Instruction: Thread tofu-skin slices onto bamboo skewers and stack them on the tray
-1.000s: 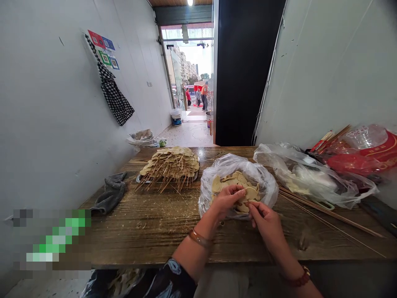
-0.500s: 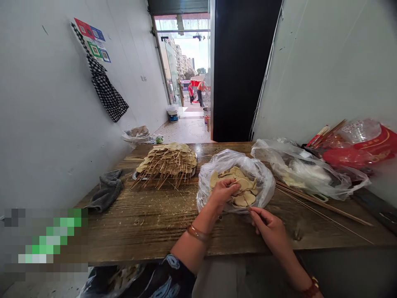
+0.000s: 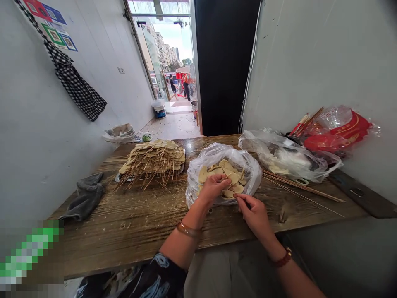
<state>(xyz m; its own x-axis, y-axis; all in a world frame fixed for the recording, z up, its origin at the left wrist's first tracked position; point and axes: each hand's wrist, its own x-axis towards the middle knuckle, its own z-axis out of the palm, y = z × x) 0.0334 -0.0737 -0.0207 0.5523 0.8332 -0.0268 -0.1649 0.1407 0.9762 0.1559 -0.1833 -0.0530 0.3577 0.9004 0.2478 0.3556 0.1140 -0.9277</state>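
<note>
My left hand [image 3: 214,188] is over a clear plastic bag [image 3: 194,171], its thumb and fingers pinching a flat pale-yellow slice [image 3: 233,178]. Just to the right, my right hand [image 3: 253,211] pinches a thin wooden skewer [image 3: 233,191] whose tip points toward that slice. Whether it has pierced the slice is too small to tell. More loose slices [image 3: 223,164] fill the open bag below the hands. To the left, a tall pile of skewered slices [image 3: 156,153] rests on a metal tray [image 3: 118,178], sticks pointing toward me.
Bare skewers [image 3: 305,188] lie right of the bag, near another plastic bag [image 3: 291,155] and red packaging [image 3: 344,132]. A grey cloth [image 3: 85,196] lies on the wooden table's [image 3: 139,231] left side. A dark flat object [image 3: 362,196] sits at the right end.
The whole view has shifted, so the table and hands appear further left and slightly higher. Both hands keep their pinch above the bag, with the skewer and slice still between them.
</note>
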